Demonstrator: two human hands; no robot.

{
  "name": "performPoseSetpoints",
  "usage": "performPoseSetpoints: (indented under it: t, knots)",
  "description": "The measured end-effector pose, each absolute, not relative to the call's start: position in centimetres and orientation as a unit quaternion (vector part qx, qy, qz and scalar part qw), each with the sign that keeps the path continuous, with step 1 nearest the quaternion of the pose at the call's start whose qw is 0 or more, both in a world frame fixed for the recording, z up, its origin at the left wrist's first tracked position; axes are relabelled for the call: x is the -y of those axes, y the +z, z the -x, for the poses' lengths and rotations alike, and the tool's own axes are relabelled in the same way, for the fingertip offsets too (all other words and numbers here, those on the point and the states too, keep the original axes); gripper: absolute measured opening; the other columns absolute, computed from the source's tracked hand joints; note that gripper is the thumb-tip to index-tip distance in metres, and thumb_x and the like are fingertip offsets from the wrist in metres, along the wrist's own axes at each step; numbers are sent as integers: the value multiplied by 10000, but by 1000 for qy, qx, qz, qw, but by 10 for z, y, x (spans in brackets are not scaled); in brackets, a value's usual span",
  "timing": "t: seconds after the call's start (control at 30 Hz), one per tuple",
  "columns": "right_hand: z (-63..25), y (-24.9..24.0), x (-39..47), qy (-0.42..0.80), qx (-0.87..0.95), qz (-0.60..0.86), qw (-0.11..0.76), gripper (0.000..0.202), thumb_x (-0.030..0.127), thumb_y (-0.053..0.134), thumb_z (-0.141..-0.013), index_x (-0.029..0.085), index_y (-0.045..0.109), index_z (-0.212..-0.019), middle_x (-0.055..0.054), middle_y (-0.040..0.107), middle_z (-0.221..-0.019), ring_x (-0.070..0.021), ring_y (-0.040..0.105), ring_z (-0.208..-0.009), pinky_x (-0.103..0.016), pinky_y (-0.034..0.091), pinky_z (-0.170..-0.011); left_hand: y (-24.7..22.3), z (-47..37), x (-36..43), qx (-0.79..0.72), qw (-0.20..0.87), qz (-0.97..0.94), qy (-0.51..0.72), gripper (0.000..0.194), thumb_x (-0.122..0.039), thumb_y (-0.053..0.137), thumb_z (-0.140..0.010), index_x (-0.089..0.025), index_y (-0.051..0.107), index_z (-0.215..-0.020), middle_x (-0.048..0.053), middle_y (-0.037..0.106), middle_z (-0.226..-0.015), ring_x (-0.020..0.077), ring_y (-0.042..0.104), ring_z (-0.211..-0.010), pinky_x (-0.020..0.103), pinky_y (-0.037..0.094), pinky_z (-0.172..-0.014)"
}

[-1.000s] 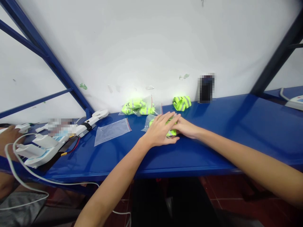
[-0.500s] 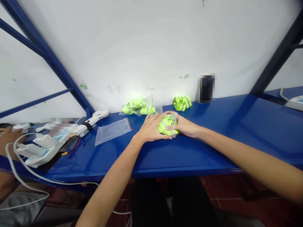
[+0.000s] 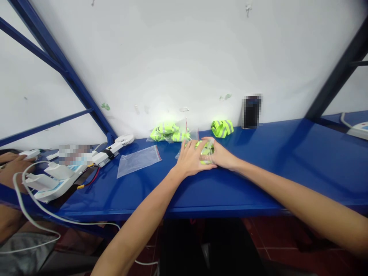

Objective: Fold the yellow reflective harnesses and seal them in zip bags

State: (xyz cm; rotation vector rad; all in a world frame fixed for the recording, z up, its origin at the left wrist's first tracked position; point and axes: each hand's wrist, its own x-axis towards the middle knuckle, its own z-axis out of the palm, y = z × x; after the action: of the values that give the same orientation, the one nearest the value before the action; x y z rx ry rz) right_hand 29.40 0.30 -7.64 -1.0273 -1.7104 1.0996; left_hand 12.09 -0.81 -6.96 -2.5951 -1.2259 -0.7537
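Both of my hands are around a clear plastic bag with a yellow-green reflective roll (image 3: 206, 150) inside, near the middle of the blue table (image 3: 230, 188). My left hand (image 3: 193, 158) lies over its left side, fingers bent across it and covering much of it. From the right, my right hand (image 3: 223, 154) grips the bag's edge, its fingertips partly hidden behind the plastic. A flat clear zip bag (image 3: 139, 161) lies to the left. Bagged yellow-green bundles (image 3: 168, 131) rest against the wall, and a loose yellow-green roll (image 3: 222, 128) sits behind my right hand.
A power strip (image 3: 57, 183) with white plugs and cables, and a white handheld fan (image 3: 124, 140), are at the left. Another person's hand (image 3: 13, 168) is at the far left. A dark phone-like object (image 3: 251, 112) leans on the wall.
My left hand has slid right and now covers more of the bagged roll. The bag's plastic now shows to the left of my left fingers. The view has shifted slightly.
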Motion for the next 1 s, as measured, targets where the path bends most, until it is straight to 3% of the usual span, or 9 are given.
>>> performPoseSetpoints:
  t: [0.1,0.2,0.33,0.5,0.6,0.7,0.8,0.87,1.0]
  knots:
    - [-307,-63,-2,603,639,326,348,601,348,703,-781,285,451,-1323,-68,621,-1153,-205,653,-896,-366,587,-737,-64,-115,10,417,77,864,-272,908,-728,641,-658,-266,407,-1403,144,477,-1367,350,386,-1324,618,160,-1120]
    - [-314,-59,-5,660,596,307,340,427,329,713,-783,223,566,-1170,-57,676,-977,-165,664,-754,-303,588,-634,-59,-111,13,405,72,868,-279,876,-709,647,-671,-261,424,-1389,146,433,-1437,346,334,-1379,604,114,-1146]
    - [-310,-67,-9,604,612,355,367,292,361,755,-730,156,633,-898,-10,649,-629,-127,603,-509,-251,528,-495,-60,-115,16,373,63,883,-277,839,-691,614,-717,-223,416,-1384,144,472,-1421,318,365,-1375,569,127,-1168]
    - [-297,-70,-2,501,638,399,428,302,429,725,-732,156,636,-828,31,568,-492,-106,494,-384,-229,408,-390,-65,-123,17,360,76,878,-305,758,-636,613,-753,-206,452,-1356,137,500,-1395,297,404,-1347,531,174,-1172]
    - [-295,-66,2,515,633,381,435,257,370,701,-758,162,640,-895,34,580,-540,-101,490,-416,-226,398,-401,-61,-120,18,371,75,870,-317,787,-646,632,-724,-212,456,-1357,139,499,-1389,312,410,-1335,531,210,-1157]
    - [-298,-63,-1,578,568,374,451,324,186,707,-727,196,611,-1037,1,666,-739,-139,612,-608,-251,508,-532,-54,-111,18,338,51,884,-320,836,-653,605,-734,-219,389,-1415,142,439,-1448,325,395,-1343,509,289,-1122]
    - [-307,-63,-12,604,465,417,495,459,45,701,-665,205,549,-1067,-18,671,-790,-166,644,-692,-286,554,-607,-49,-101,17,305,34,879,-365,639,-505,475,-869,-218,357,-1428,117,466,-1432,276,458,-1294,433,381,-1063]
    - [-314,-64,-21,611,424,434,508,455,12,680,-666,191,530,-1056,-27,660,-757,-174,648,-686,-310,571,-631,-48,-97,13,341,49,853,-393,501,-413,419,-912,-211,431,-1370,103,545,-1351,254,515,-1223,415,403,-1032]
    - [-325,-64,-29,619,433,437,488,385,44,611,-757,179,533,-1110,-59,671,-811,-163,659,-671,-330,588,-669,-50,-91,3,475,83,810,-335,467,-449,452,-901,-211,523,-1296,104,609,-1280,318,496,-1230,501,369,-1016]
